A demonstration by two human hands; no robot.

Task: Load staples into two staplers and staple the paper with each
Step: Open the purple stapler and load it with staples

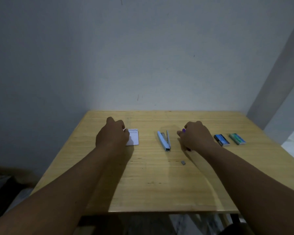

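A light blue stapler (pixel 165 140) lies flipped open in a V on the wooden table (pixel 159 184). To its right, my right hand (pixel 196 135) covers a purple stapler (pixel 183 130), of which only a tip shows, and is closed around it. On the left, my left hand (pixel 113 133) rests on a small white paper (pixel 134 137) with printed text, fingers curled at its left edge. A small grey strip of staples (pixel 183 162) lies loose in front of the blue stapler.
Two staple boxes sit at the right of the table: a dark blue one (pixel 221 140) and a green one (pixel 237 138). A grey wall stands right behind the table. The table's front edge is near me; dark clutter lies on the floor at left.
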